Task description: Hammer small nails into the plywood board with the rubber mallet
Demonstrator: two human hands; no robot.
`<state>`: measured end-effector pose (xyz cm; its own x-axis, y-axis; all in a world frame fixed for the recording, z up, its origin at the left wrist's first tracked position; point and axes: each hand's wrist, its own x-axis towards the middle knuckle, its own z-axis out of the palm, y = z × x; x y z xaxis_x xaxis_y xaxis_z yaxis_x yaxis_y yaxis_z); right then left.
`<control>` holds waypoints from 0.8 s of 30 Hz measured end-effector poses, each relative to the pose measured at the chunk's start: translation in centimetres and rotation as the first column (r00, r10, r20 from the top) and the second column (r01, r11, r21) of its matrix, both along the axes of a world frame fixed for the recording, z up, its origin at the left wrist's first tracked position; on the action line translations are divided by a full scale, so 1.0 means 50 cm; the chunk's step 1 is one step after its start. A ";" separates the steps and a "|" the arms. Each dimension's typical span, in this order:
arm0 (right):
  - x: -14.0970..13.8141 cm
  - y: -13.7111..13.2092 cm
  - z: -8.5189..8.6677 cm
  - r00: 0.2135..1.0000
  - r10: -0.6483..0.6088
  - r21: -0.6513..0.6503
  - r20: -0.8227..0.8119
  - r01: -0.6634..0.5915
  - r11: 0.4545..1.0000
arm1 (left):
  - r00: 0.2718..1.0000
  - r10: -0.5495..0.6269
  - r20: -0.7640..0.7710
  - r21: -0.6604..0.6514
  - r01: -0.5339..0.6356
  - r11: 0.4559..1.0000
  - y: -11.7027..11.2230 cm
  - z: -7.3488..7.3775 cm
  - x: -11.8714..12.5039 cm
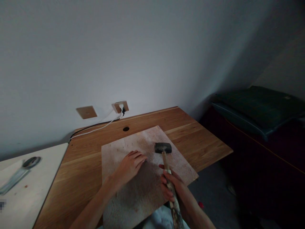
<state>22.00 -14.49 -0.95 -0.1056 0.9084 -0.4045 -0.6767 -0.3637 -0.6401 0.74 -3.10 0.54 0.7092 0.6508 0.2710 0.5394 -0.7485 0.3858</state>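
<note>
My right hand point(170, 186) is wrapped round the wooden handle of a hammer point(163, 148) with a dark, blunt-ended head. The head is over the right part of a pale wooden board point(128, 203); I cannot tell whether it touches the surface. To the left, my left hand point(133, 163) is low over the middle of the board. Its thumb and fingertips are pinched together at a small dark thing, too tiny to name. Several small dark dots mark the board's far part.
Beneath the board is a wooden table point(190, 133) with a round cable hole point(126, 129). Cables point(100, 127) run to a wall socket point(120, 107). A white surface point(38, 197) at left bears a roll of tape point(30, 162). A dark green cushion point(262, 108) lies at right.
</note>
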 end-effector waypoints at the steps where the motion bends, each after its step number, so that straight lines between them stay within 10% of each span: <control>1: 0.007 0.003 0.001 0.999 0.032 0.009 0.005 -0.032 0.999 | 0.999 0.016 0.039 -0.026 -0.015 1.000 0.006 0.000 0.000; 8: 0.063 0.034 0.025 0.945 0.083 0.073 0.318 -0.111 0.991 | 0.959 0.137 0.249 -0.225 -0.080 0.971 0.108 0.020 0.022; 12: 0.076 0.038 0.042 0.613 -0.014 0.107 0.790 -0.115 0.988 | 0.937 0.196 0.291 -0.235 -0.129 0.963 0.187 0.018 0.067; 16: 0.084 0.043 0.042 0.408 0.044 0.038 0.912 -0.193 0.981 | 0.908 0.250 0.337 -0.301 -0.147 0.942 0.251 -0.004 0.124; 24: 0.079 0.051 0.034 0.463 0.079 0.004 0.883 -0.176 0.984 | 0.913 0.165 0.373 -0.291 -0.054 0.955 0.294 -0.076 0.169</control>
<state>25.96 -11.95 0.74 0.1428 0.9495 -0.2794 0.3067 -0.3109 -0.8996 9.21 11.61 -3.26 0.5033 0.8050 0.3140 0.3768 -0.5315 0.7586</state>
